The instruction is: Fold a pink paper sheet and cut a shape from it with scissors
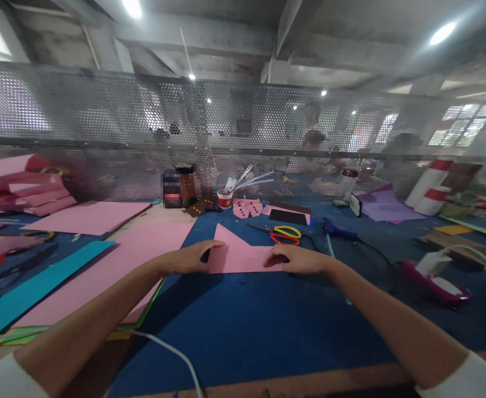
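Observation:
Between my two hands a piece of pink paper [238, 257] is held above the blue tabletop, with a pointed peak rising at its upper left. My left hand [193, 257] pinches its left edge, thumb below and fingers above. At the right end my right hand [296, 258] has its fingers curled over the paper. Just beyond the right hand lie scissors [285, 235] with yellow and red handles. A small pink cut-out with dark dots [247, 208] rests farther back.
Large pink sheets [143, 260] and a teal strip [47, 282] cover the left side. A blue glue gun [339, 230] with a cord lies right of the scissors. A paper cup [225, 198] holds clear sticks. A magenta device [435, 284] sits at right. A white cable [172, 349] crosses the near edge.

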`<state>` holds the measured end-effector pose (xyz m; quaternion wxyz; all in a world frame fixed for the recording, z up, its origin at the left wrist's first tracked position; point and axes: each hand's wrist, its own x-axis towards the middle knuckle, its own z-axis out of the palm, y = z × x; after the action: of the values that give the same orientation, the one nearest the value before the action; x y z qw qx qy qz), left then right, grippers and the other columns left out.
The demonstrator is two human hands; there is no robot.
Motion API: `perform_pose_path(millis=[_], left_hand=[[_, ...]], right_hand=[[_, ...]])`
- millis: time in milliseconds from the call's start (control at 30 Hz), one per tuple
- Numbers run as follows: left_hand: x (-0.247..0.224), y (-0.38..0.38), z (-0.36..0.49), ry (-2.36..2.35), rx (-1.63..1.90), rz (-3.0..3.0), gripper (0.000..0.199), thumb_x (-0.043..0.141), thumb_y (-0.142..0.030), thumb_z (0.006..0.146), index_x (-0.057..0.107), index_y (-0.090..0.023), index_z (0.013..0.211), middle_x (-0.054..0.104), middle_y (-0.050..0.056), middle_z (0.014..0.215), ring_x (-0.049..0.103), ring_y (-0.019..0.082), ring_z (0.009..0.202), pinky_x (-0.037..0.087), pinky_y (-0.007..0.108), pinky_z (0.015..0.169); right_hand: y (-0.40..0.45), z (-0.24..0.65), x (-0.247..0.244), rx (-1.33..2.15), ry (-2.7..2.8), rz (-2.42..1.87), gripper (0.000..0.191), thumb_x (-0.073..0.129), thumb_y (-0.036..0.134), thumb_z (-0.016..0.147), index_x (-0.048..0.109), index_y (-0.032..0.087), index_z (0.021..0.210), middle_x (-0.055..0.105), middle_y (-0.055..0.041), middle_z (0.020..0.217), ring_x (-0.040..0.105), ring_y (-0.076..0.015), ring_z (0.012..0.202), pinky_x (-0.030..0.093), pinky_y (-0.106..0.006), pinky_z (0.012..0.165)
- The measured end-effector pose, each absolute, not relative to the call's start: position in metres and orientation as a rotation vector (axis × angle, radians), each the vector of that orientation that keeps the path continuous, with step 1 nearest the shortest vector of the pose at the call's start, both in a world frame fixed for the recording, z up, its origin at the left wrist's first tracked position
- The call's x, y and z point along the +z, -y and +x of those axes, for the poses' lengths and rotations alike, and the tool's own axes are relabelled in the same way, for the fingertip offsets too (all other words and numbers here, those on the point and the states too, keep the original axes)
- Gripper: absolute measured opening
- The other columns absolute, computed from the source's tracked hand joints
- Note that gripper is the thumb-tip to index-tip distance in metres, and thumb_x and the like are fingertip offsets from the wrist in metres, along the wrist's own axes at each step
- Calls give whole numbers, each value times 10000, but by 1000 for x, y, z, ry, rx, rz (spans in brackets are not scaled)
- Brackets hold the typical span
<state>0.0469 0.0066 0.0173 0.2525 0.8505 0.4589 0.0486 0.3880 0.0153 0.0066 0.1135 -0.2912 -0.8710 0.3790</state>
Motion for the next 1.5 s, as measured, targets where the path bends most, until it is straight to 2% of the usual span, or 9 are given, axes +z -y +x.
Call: perform_pose_path(millis=[67,133,233,300,400,700,933,1100,1500], left_hand=[[15,-7,48,-1253,155,2321,749,599,-390,786,331,-197,1458,366,99,1522,347,301,1378,285,405,1130],[11,-7,51,-1296,178,2324,742,593,-440,795,347,-191,1449,389,107,1505,364,302,1367,292,405,1125],[1,-6,61,-1397,245,2329,784,594,-589,771,404,-172,1407,454,127,1448,413,322,1324,322,412,1100],[-6,-4,71,-1478,324,2344,816,599,-673,733,452,-172,1360,487,143,1407,442,344,1288,348,424,1073],[-17,0,84,-1601,428,2382,765,617,-690,709,499,-205,1290,489,148,1388,441,362,1274,336,444,1067],[-24,8,107,-1750,501,2403,665,636,-613,711,454,-270,1251,469,133,1382,397,380,1293,305,521,1046],[-20,12,115,-1814,407,2380,666,602,-587,722,464,-229,1266,465,131,1398,392,369,1288,273,515,1061],[-20,14,118,-1886,404,2371,599,596,-555,716,488,-267,1230,478,99,1398,413,328,1294,275,478,1076],[-22,6,110,-1863,379,2327,714,617,-616,682,464,-265,1285,469,100,1419,402,334,1311,279,465,1086]], right_hand=[[-14,385,6,1080,2545,-897,463,472,-2,708,656,176,1093,655,-59,1153,607,-165,1063,445,-328,962],[-10,377,3,991,2503,-1004,339,499,54,769,681,176,1027,679,-58,1081,623,-168,996,460,-315,905],[-3,359,-6,729,2384,-1203,139,581,191,814,699,172,885,693,-56,899,621,-170,829,460,-301,774],[2,346,-14,488,2336,-1234,83,645,239,782,697,188,820,672,-47,862,591,-182,846,431,-312,796],[6,329,-22,357,2334,-1182,87,667,279,777,683,207,824,649,-40,876,557,-191,887,396,-328,843],[10,310,-27,341,2261,-1370,136,687,328,749,638,220,818,613,-34,900,519,-203,884,350,-343,823],[11,305,-26,333,2237,-1440,132,686,329,729,643,221,793,609,-27,893,501,-203,875,316,-359,833],[11,306,-27,320,2212,-1420,140,685,343,722,650,218,774,611,-17,869,496,-191,860,303,-338,814],[1,313,-29,436,2243,-1399,75,662,251,696,681,222,762,621,-15,835,523,-175,829,340,-284,748]])
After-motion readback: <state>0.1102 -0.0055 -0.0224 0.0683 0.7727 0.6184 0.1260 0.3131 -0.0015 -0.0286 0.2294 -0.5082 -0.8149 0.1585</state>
